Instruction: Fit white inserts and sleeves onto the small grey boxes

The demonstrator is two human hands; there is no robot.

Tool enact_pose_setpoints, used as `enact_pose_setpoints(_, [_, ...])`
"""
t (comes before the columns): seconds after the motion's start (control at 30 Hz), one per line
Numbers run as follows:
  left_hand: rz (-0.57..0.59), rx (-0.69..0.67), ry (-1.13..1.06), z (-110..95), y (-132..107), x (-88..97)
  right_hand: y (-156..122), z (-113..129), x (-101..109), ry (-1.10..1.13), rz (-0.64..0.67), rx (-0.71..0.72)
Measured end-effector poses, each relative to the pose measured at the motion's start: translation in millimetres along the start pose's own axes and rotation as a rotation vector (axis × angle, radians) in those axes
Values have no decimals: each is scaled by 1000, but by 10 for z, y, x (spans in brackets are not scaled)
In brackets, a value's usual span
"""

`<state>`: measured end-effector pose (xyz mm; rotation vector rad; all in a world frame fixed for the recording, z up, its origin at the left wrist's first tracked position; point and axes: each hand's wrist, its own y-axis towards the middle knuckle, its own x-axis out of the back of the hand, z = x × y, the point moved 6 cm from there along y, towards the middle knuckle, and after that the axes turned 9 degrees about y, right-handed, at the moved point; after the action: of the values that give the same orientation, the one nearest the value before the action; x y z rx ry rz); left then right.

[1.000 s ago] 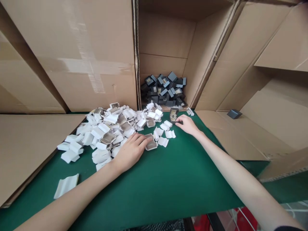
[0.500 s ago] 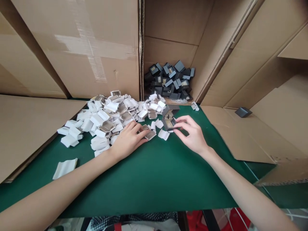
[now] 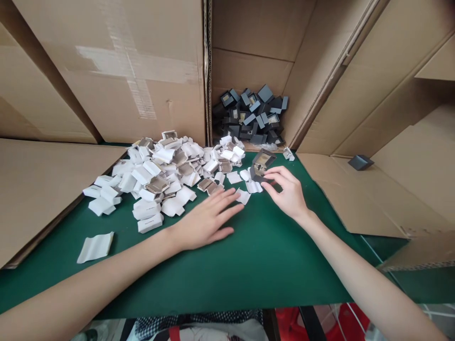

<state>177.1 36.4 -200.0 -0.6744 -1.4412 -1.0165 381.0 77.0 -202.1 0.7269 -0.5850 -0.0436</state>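
Note:
My right hand (image 3: 288,190) grips a small dark grey hinged box (image 3: 260,166), lid open, beige lining showing, on the green mat (image 3: 249,255). My left hand (image 3: 209,219) lies flat on the mat with fingers stretched out, holding nothing. Its fingertips point at loose white pieces (image 3: 243,195) at the near edge of a big pile of white and beige inserts (image 3: 167,173). The two hands are about a hand's width apart.
A cardboard carton (image 3: 256,42) lying on its side at the back holds a heap of dark grey boxes (image 3: 250,116). Cardboard walls stand left and right. One grey box (image 3: 360,162) sits on the right cardboard flap. A single white insert (image 3: 95,246) lies near left.
My left hand let go of a beige insert in the pile and slid right and toward me, now flat and spread. My right hand still grips the open box, which has turned a little.

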Motion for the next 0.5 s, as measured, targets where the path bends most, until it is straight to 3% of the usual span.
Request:
enact_pose_setpoints(0.17, [125,12,-138,-93,90,-126,-14,95,-92,14,90,106])
enact_pose_setpoints(0.5, [-35,151,-174,60,-11,-29,-105,179,-273,15,349,220])
